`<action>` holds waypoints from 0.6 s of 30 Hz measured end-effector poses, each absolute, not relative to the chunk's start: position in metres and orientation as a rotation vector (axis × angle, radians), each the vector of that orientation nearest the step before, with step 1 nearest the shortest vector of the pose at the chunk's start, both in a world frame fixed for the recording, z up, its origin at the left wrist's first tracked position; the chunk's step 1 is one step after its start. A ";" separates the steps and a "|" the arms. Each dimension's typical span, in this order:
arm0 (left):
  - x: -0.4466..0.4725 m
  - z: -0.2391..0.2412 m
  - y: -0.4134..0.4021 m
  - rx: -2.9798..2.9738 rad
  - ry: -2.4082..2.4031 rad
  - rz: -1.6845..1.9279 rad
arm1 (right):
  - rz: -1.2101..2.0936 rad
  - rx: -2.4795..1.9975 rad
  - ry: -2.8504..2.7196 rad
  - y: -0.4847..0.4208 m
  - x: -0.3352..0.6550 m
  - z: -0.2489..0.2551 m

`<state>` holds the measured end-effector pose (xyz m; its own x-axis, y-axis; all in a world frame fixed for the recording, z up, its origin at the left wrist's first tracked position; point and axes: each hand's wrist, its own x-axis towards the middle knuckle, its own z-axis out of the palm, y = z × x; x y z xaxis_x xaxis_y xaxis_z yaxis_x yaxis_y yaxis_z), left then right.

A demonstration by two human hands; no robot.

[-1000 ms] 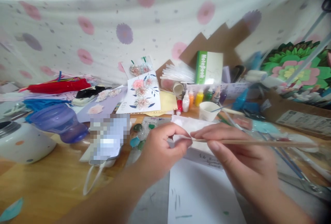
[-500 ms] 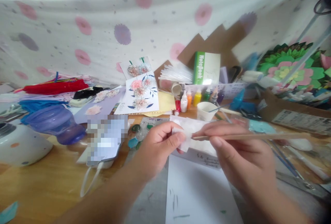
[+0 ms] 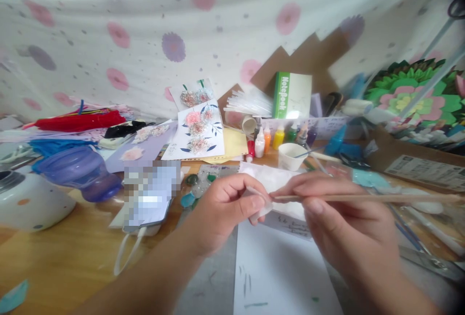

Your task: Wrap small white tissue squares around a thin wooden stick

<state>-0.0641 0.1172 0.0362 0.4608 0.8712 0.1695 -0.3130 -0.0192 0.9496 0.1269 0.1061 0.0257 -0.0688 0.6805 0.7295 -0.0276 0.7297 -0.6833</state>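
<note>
My left hand [image 3: 232, 203] is closed, pinching a small piece of white tissue [image 3: 263, 210] between thumb and fingers. In my right hand [image 3: 345, 218] is a slim paintbrush with a pale wooden handle [image 3: 381, 198], held like a pen and pointing left. Its tip end meets the tissue at my left fingertips, so the bristles cannot be made out. Below and behind the hands lies a white tissue pack [image 3: 290, 217] with handwriting on its side. Under that, a white sheet of paper [image 3: 283, 271] bears a few dark green strokes.
Behind the hands stand a white cup [image 3: 291, 156] with a brush in it and several paint bottles, one yellow [image 3: 278, 138]. A phone [image 3: 152, 198] with a white cable lies left, near a purple bowl [image 3: 78, 169]. A cardboard box [image 3: 417, 160] sits right.
The tissue in my left hand has turned and folded, and its edge now stands nearer the brush tip. My right hand has shifted slightly right and down with the paintbrush.
</note>
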 end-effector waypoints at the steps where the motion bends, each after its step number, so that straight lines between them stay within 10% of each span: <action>1: -0.065 0.036 0.117 1.275 0.573 1.017 | 0.670 -0.515 -1.538 0.106 0.127 0.026; 18: -0.070 0.042 0.116 1.394 0.641 0.874 | 0.647 -0.483 -1.634 0.102 0.127 0.039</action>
<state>-0.0698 0.1163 0.0424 0.5499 0.8279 0.1105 -0.1433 -0.0368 0.9890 0.1270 0.1024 0.0388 -0.1614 0.6405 0.7508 -0.0473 0.7549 -0.6541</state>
